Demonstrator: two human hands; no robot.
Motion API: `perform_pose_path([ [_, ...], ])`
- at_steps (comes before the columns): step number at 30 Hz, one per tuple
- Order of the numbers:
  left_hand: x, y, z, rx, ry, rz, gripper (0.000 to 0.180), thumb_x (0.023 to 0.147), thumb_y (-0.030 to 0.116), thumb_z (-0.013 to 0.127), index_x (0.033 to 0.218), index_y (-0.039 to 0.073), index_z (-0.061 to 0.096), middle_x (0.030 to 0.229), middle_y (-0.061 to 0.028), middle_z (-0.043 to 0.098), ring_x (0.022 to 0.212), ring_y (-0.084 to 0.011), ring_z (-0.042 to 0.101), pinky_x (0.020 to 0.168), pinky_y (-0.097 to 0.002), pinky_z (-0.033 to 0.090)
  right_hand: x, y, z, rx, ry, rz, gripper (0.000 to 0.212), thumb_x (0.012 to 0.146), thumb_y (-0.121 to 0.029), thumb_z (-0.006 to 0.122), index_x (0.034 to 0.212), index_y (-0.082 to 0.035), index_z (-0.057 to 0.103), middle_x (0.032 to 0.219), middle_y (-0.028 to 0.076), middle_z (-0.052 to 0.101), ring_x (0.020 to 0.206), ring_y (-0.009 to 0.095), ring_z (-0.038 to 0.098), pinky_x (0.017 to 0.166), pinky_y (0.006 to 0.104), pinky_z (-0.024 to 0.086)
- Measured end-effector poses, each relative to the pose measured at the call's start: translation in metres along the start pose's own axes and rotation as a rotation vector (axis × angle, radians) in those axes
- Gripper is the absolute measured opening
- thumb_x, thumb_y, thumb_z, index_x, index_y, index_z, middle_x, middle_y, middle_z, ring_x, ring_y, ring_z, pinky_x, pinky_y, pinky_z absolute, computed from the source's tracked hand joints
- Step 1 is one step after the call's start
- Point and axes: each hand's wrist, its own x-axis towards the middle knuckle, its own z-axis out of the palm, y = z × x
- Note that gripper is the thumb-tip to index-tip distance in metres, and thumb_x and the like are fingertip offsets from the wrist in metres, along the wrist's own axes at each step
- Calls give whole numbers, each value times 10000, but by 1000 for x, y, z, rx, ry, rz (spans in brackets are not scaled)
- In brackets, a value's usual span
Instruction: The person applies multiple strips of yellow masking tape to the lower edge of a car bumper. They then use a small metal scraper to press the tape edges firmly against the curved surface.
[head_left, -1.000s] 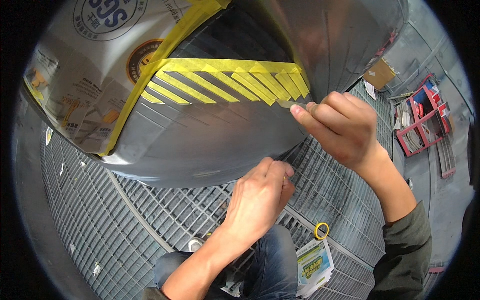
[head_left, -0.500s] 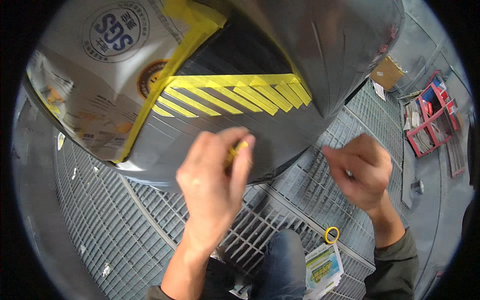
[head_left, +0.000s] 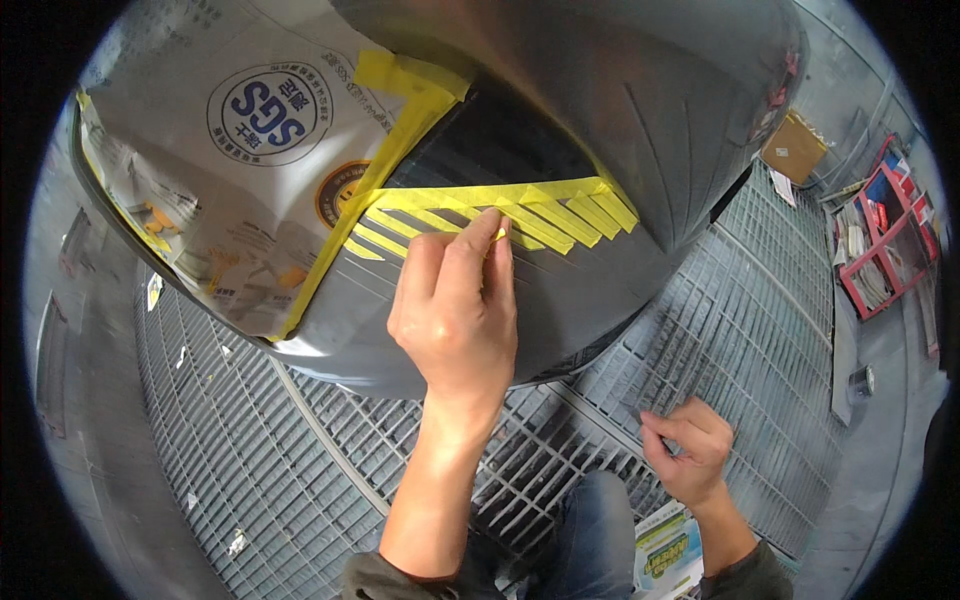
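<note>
My left hand (head_left: 455, 310) is closed, its fingertips pinching a small bit of yellow masking tape (head_left: 501, 235). Those fingertips are at the slanted yellow tape strips (head_left: 540, 226) on a grey, curved, car-bumper-like panel (head_left: 590, 270), and they cover part of the strips. A longer yellow tape band (head_left: 520, 193) runs along the strips' upper ends, below a glossy black area (head_left: 480, 145). Lower right, above the floor grating, my right hand (head_left: 690, 452) has thumb and forefinger pressed together. Whether anything is between them I cannot make out.
Printed masking paper (head_left: 190, 100), edged with yellow tape, covers the panel's left side. Below lies metal floor grating (head_left: 250, 430) with paper scraps. A green-and-white printed packet (head_left: 668, 550) is beside my knee (head_left: 590, 520). A red rack (head_left: 885, 245) and a cardboard box (head_left: 795, 148) stand right.
My left hand has moved up to the tape strips with its bit of tape. My right hand has dropped lower and nearer me. The yellow tape ring by the packet is no longer visible.
</note>
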Motion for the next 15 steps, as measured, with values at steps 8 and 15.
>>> perform_pose_path([
  [8,1,4,-2,-18,-65,-23,227,835,-10,849,1037,52,765,840,-83,648,716,-250,672,657,-358,549,-23,2,6,27,-56,67,180,728,21,857,878,-73,828,696,42,653,601,208,617,542,336,484],
  [15,-4,2,-6,-46,-44,-63,207,856,12,860,1045,48,784,860,-88,690,708,-225,683,647,-337,555,-31,-5,13,54,-60,92,188,746,5,858,907,-91,842,706,33,657,609,207,622,542,335,485],
])
